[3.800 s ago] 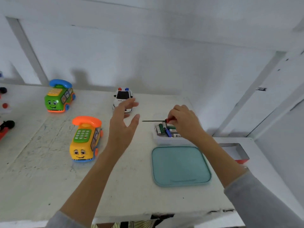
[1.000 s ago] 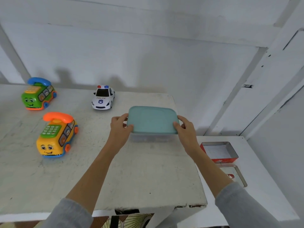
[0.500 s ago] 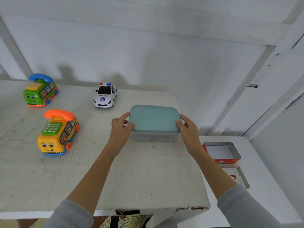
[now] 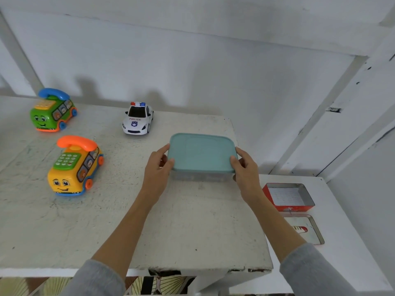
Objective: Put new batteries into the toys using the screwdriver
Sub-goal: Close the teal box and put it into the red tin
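1. Two hands are on the plastic container [image 4: 201, 177], one at each short end; I see it standing on the white surface [image 4: 192, 227] near that surface's right edge.
2. My left hand [image 4: 157, 167] grips the container's left end: the thumb lies on the teal lid [image 4: 202, 152] at its near-left corner, and the fingers [image 4: 163, 149] curl round the left rim.
3. My right hand [image 4: 245, 167] grips the right end the same way, thumb on the lid's near-right corner, the other fingers wrapped behind the edge where I cannot see them fully.
4. The lid sits flat on top of the clear box, covering it; through the translucent wall I cannot make out what is inside.
5. The toys stand apart from both hands. The white police car [image 4: 138, 118] is nearest, behind and to the left of my left hand.
6. The yellow telephone bus [image 4: 74, 167] with the orange handset stands well to the left of the container, facing me.
7. The green telephone bus [image 4: 53, 111] with the blue handset is further back, near the wall at the far left.
8. On a lower white shelf [image 4: 342, 248] to the right, an open red tin [image 4: 288, 196] rests, with its lid [image 4: 305, 229] lying just in front of it.
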Demonstrator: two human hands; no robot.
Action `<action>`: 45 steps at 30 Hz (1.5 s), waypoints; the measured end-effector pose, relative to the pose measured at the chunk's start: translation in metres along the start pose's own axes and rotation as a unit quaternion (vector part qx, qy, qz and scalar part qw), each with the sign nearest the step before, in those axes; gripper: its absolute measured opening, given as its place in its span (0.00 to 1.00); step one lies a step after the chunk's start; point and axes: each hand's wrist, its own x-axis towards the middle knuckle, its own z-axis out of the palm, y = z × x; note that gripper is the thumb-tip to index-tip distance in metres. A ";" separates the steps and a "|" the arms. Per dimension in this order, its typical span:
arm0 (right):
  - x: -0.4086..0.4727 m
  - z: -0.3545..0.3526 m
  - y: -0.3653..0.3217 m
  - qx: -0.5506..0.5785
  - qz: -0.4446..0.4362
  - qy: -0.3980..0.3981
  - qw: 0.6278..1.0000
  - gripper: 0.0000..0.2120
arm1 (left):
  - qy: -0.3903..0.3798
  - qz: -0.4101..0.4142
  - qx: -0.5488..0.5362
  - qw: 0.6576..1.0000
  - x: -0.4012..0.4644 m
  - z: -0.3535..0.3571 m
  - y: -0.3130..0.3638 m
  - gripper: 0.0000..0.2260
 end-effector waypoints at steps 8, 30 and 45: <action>0.007 -0.010 -0.009 -0.091 -0.005 -0.062 0.994 0.18 | -0.048 -0.007 0.021 0.999 0.016 -0.007 -0.004 0.20; 0.036 0.000 -0.030 -0.329 -0.020 -0.166 0.930 0.27 | -0.106 -0.087 0.087 0.987 0.047 -0.008 0.013 0.19; -0.004 -0.012 -0.026 0.009 0.064 -0.060 0.996 0.13 | -0.152 -0.123 -0.045 0.980 0.020 -0.016 0.014 0.25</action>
